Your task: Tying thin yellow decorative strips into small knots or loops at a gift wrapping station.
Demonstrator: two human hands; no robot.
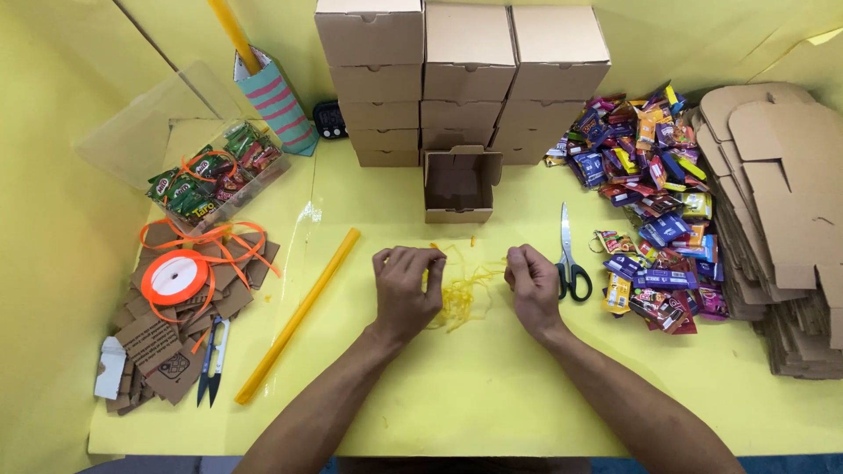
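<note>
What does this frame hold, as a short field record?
left hand: pinching yellow shredded paper
right hand: pulling the same shreds, beside green-handled scissors
surface: yellow table
ahead: open cardboard box, stacked closed boxes
right side: snack packets, flat box blanks
left side: orange ribbon spool, yellow roll

shreds [458,294]: yellow
table [492,395]: yellow
ribbon spool [174,276]: orange
boxes [461,70]: brown
scissors [571,263]: green-handled
carton [279,101]: teal, pink stripes
</note>
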